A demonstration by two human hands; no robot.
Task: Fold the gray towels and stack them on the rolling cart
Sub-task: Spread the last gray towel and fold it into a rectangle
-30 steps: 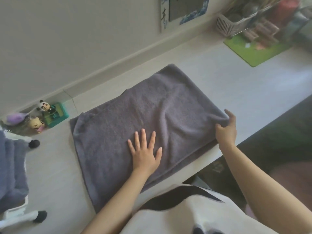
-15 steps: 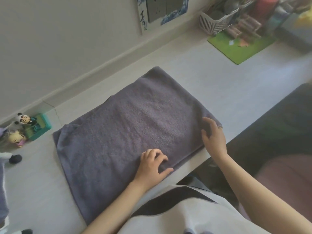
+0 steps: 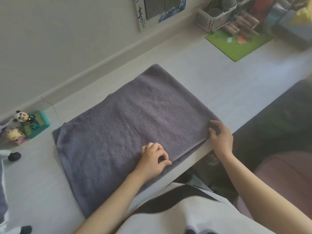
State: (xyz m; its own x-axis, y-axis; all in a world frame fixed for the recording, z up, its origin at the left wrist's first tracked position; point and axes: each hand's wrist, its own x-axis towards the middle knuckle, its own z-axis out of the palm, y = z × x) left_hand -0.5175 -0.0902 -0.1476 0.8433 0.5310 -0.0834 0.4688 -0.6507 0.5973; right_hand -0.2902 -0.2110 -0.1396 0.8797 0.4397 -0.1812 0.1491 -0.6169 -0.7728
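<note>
A gray towel (image 3: 131, 125) lies flat and folded over on the white table (image 3: 228, 85), its near edge along the table's front edge. My left hand (image 3: 154, 160) sits on the towel's near edge with fingers curled, pinching the hem. My right hand (image 3: 220, 137) grips the towel's near right corner, thumb on top. At the far left edge a strip of gray cloth (image 3: 2, 191) and a white frame part with a black foot (image 3: 14, 156) show; the cart itself cannot be made out.
Small toy figures and a teal box (image 3: 36, 124) stand at the back left by the wall. A green mat (image 3: 236, 43), a white basket (image 3: 214, 16) and bottles crowd the back right. A dark sofa (image 3: 278, 125) lies beyond the table's front edge.
My left hand went from lying flat on the towel to curling at its near edge. My right hand shifted along the right corner and took hold of it. The view moved left.
</note>
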